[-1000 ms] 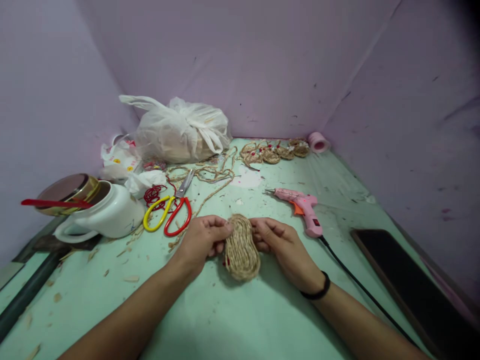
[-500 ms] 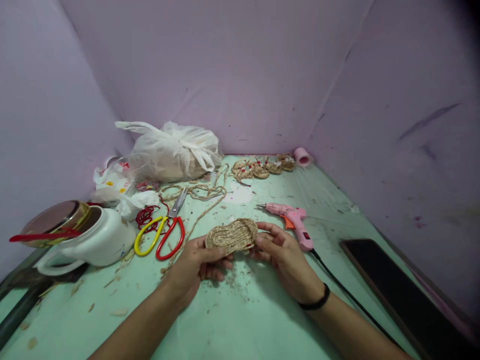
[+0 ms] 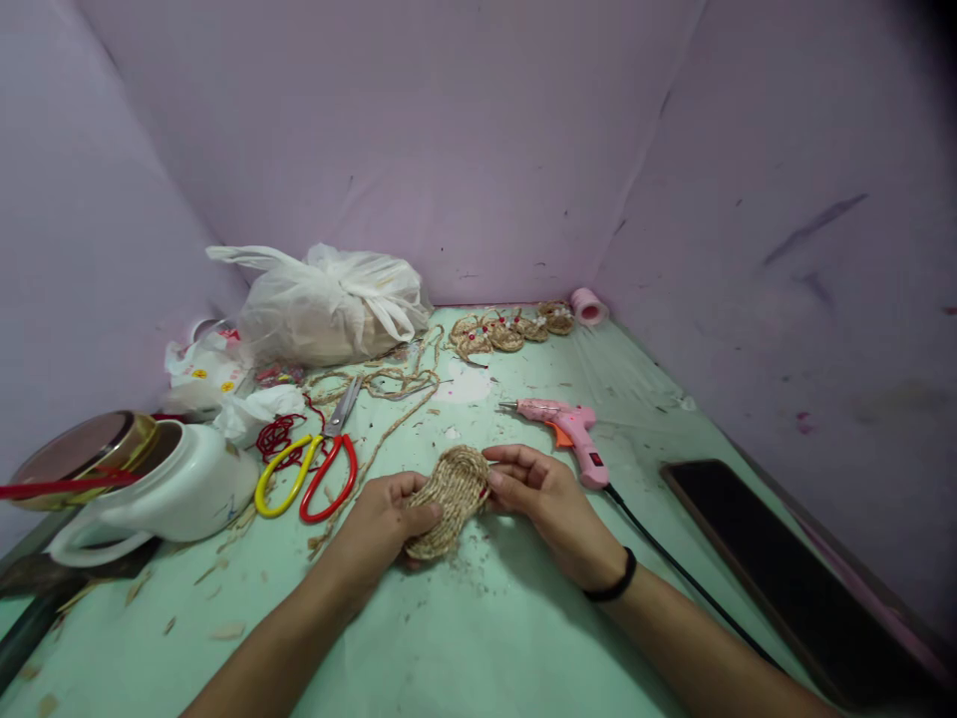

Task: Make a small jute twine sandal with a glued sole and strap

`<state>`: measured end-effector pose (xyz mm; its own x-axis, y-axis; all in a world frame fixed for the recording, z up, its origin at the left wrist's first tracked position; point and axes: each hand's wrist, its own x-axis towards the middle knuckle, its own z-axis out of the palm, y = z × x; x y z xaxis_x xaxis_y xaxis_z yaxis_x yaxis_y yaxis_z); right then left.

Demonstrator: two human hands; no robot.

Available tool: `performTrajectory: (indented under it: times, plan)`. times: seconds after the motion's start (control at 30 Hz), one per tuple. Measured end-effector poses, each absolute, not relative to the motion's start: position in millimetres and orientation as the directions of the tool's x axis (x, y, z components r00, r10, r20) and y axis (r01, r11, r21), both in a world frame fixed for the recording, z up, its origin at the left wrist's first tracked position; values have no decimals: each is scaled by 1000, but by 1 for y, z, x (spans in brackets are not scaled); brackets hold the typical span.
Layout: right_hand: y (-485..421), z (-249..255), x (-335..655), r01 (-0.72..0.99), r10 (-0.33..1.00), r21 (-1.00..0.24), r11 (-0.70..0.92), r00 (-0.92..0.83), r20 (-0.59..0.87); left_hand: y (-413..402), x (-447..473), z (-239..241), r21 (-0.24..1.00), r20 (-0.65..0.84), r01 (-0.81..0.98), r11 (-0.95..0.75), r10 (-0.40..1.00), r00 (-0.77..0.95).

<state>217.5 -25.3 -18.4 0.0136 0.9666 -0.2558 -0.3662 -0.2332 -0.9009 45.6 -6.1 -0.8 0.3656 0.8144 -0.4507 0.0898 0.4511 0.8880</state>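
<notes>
A small slipper sole of coiled straw cord (image 3: 451,499) is held up over the table between both hands. Its far end points up and its near end slants down to the left. My left hand (image 3: 385,519) grips the near end, thumb on top and the other fingers partly hidden beneath. At the right edge, my right hand (image 3: 549,509) pinches the sole with thumb and fingertips, beside a bit of red. To the right of that hand lies a pink glue gun (image 3: 560,424), its nozzle pointing left.
Yellow-and-red-handled scissors (image 3: 329,459) lie left, near red yarn (image 3: 278,439). A white pot (image 3: 194,489) stands far left. A phone (image 3: 778,568) lies right. Behind are a plastic bag (image 3: 336,309), straw cord (image 3: 400,424), several beaded straw pieces (image 3: 508,331) and a pink spool (image 3: 589,307).
The sole has turned from nearly level to a steep slant, its left end swinging down toward me. Both hands still hold it. My view has shifted slightly to the right.
</notes>
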Motion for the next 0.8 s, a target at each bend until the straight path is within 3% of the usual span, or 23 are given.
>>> performTrajectory:
  times: [0.43, 0.8]
  plan:
    - [-27, -22, 214, -372, 978, -911, -180, 30, -205, -9, 48, 0, 887, -439, 8, 462, 838, 323]
    - [-29, -22, 211, -209, 964, -957, -200, 132, -230, -10, 47, -3, 886, -442, 23, 463, 829, 342]
